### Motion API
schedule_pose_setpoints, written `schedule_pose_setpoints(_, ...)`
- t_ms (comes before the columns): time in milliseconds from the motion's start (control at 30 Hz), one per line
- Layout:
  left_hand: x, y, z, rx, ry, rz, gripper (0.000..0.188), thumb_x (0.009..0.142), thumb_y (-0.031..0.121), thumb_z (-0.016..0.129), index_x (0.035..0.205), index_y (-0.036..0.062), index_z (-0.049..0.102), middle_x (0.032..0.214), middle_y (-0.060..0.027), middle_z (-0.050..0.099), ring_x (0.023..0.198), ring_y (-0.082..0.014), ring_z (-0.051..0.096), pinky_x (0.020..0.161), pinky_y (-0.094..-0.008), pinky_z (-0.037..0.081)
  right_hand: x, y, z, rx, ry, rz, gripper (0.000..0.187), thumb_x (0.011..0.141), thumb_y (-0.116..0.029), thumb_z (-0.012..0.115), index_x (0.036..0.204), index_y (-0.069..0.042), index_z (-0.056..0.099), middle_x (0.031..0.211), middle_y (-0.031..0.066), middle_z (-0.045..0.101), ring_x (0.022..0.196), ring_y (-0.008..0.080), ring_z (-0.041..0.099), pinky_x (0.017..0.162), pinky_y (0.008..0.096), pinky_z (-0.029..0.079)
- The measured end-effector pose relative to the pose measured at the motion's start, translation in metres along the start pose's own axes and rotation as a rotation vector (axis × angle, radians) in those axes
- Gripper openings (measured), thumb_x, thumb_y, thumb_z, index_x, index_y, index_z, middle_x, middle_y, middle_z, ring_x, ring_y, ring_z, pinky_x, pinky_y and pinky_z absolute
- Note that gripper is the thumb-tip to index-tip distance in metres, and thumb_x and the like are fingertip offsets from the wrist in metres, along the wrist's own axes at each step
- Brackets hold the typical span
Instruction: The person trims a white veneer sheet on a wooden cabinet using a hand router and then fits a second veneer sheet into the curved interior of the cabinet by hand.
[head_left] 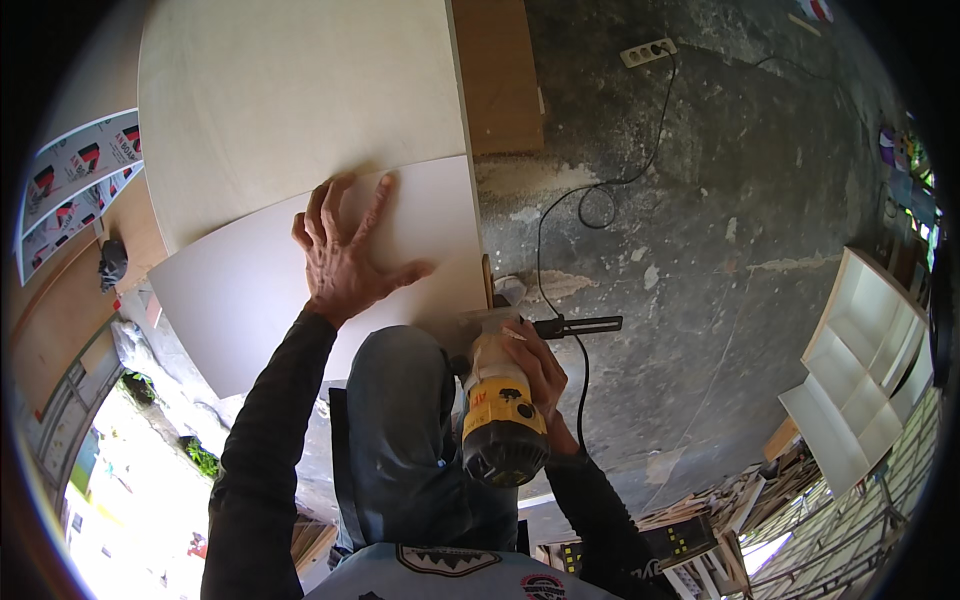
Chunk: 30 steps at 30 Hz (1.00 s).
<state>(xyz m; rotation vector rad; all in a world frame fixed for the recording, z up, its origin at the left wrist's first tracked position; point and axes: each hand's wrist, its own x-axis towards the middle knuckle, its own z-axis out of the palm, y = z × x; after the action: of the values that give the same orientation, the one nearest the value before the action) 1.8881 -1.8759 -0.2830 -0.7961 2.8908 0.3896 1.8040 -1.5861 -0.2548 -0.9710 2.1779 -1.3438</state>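
Note:
My left hand (345,252) lies on a white panel (235,300) with its fingers spread, pressing near the panel's far edge. The panel rests over a larger pale board (300,90). In my right hand (538,368) is a yellow and black trim router (500,405), my fingers wrapped round its right side. Its base meets the panel's near right corner, and a black slotted guide arm (590,325) sticks out to the right. The router's bit is hidden beneath the body. My left knee (400,375) is just below the panel, to the left of the router.
A black cord (540,250) runs across the stained concrete floor (690,230) to a white power strip (648,52). A brown board (500,75) lies beyond the pale one. White shelving (865,350) stands at the right, with scrap wood (760,495) below it. Printed sheets (80,165) are at the left.

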Motion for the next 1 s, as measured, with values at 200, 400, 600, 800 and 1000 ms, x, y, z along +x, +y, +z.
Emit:
schedule_pose_setpoints(200, 0.0, -0.001, 0.0, -0.014, 0.004, 0.014, 0.12, 0.062, 0.081, 0.079, 0.162, 0.0328, 0.033, 0.157, -0.0198, 0.029, 0.149, -0.0408, 0.02, 0.115, -0.0645, 0.016, 0.02, -0.001, 0.005, -0.038, 0.035, -0.013, 0.05, 0.08, -0.025, 0.083, 0.122, -0.003, 0.067, 0.119, 0.0208, 0.072, 0.112, 0.0407, 0.07, 0.106, 0.0531, 0.052)
schedule_pose_setpoints(400, 0.001, -0.002, 0.001, -0.005, -0.012, 0.012, 0.117, 0.065, 0.081, 0.078, 0.162, 0.0317, 0.034, 0.157, -0.0206, 0.029, 0.148, -0.0415, 0.021, 0.113, -0.0653, 0.017, 0.044, 0.002, 0.012, -0.048, 0.06, -0.026, 0.051, 0.079, -0.023, 0.084, 0.122, -0.003, 0.067, 0.12, 0.0198, 0.072, 0.11, 0.0403, 0.071, 0.105, 0.05, 0.054)
schedule_pose_setpoints(600, 0.002, 0.001, 0.004, 0.011, -0.006, 0.016, 0.111, 0.07, 0.08, 0.074, 0.162, 0.0297, 0.035, 0.156, -0.0206, 0.029, 0.147, -0.042, 0.022, 0.112, -0.0654, 0.018, 0.077, 0.015, 0.021, -0.072, 0.1, -0.045, 0.05, 0.08, -0.02, 0.081, 0.125, -0.004, 0.067, 0.123, 0.0168, 0.071, 0.111, 0.0401, 0.07, 0.104, 0.0491, 0.055)
schedule_pose_setpoints(800, 0.003, -0.003, 0.003, 0.019, 0.056, 0.06, 0.101, 0.076, 0.077, 0.07, 0.16, 0.0305, 0.037, 0.153, -0.0171, 0.032, 0.144, -0.0399, 0.028, 0.105, -0.0641, 0.027, 0.134, 0.015, 0.03, -0.047, 0.149, -0.101, 0.047, 0.081, -0.017, 0.079, 0.124, -0.004, 0.066, 0.119, 0.0162, 0.071, 0.109, 0.0367, 0.071, 0.099, 0.0436, 0.058)
schedule_pose_setpoints(1000, 0.001, -0.007, 0.005, 0.048, 0.049, 0.074, 0.102, 0.075, 0.076, 0.072, 0.158, 0.0283, 0.04, 0.152, -0.0173, 0.032, 0.143, -0.0394, 0.028, 0.104, -0.0632, 0.028, 0.185, 0.012, 0.037, -0.015, 0.158, -0.114, 0.043, 0.081, -0.014, 0.078, 0.12, -0.005, 0.064, 0.117, 0.0165, 0.07, 0.105, 0.0376, 0.071, 0.087, 0.0418, 0.06)
